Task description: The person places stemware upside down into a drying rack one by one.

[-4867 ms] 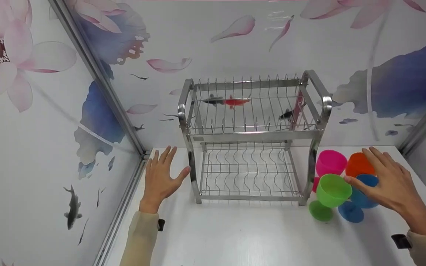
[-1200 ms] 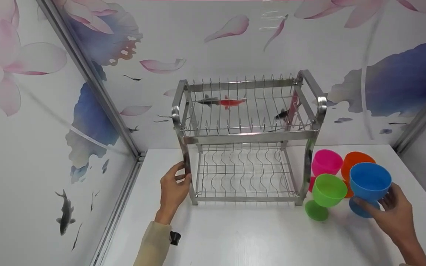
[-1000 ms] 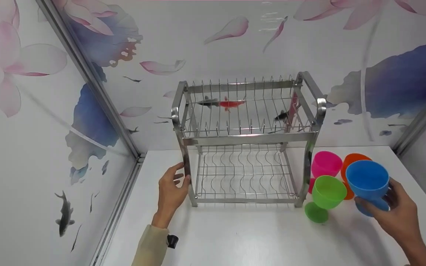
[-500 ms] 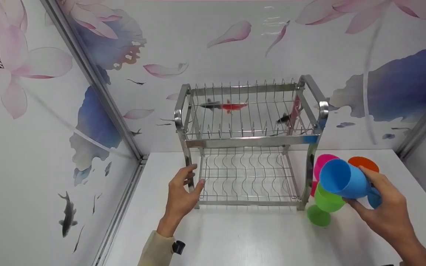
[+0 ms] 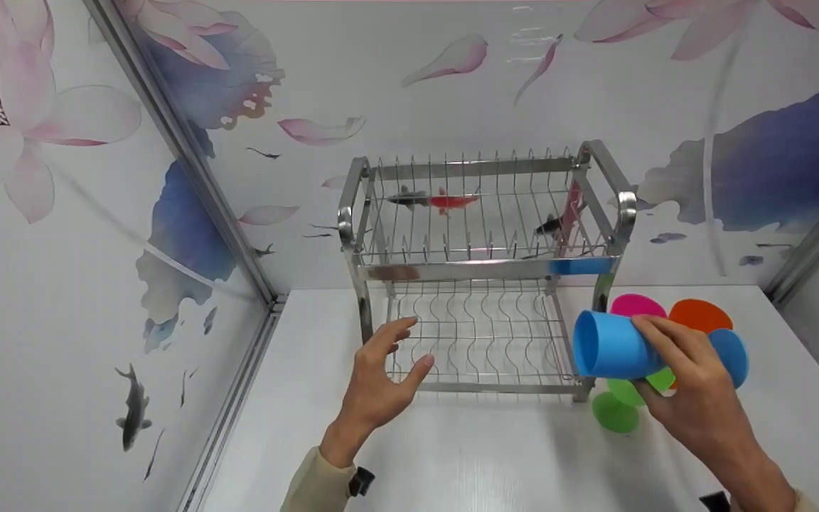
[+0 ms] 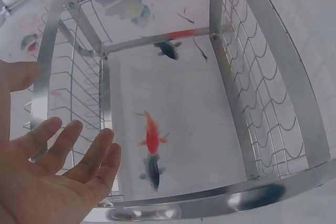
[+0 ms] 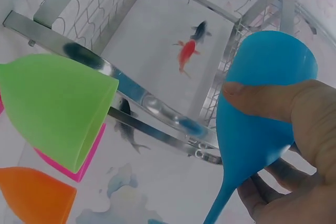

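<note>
Right hand point(image 5: 690, 380): holds the blue cup point(image 5: 619, 345), thumb and fingers wrapped around its bowl.
Blue cup: off the table point(image 5: 466, 455), tipped sideways, mouth to the left and foot to the right, beside the rack's near right post.
Left hand point(image 5: 381, 384): wide, thumb well apart from the fingers, at the near left of the rack point(image 5: 480, 270).
Green cup point(image 5: 616, 412): right of the rack, partly hidden behind the blue cup.
Pink cup point(image 5: 637, 306): farther back, just left of the orange cup point(image 5: 701, 314).
Wall point(image 5: 352, 57): far side, printed with petals and fish.
</note>
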Motion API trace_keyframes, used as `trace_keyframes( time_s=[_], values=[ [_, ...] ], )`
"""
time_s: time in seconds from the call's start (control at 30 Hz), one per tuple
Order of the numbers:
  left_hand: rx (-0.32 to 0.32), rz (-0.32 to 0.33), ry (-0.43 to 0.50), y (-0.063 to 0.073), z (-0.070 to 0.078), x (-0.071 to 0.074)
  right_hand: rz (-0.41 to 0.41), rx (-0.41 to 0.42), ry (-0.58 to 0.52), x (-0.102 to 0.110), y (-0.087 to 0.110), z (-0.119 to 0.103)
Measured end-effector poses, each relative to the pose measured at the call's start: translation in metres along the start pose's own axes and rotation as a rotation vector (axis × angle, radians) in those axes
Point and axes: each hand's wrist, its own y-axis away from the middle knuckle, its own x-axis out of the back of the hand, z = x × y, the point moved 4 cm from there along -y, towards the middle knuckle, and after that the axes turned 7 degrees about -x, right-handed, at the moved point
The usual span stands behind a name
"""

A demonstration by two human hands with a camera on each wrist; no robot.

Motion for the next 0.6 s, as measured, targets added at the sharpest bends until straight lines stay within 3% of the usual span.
trace_keyframes(
  time_s=[0.6],
  values=[
    [-0.087,-0.06,0.132,-0.007,0.027,-0.04,-0.036,0.052,0.081,-0.028,-0.001,-0.033]
  ],
)
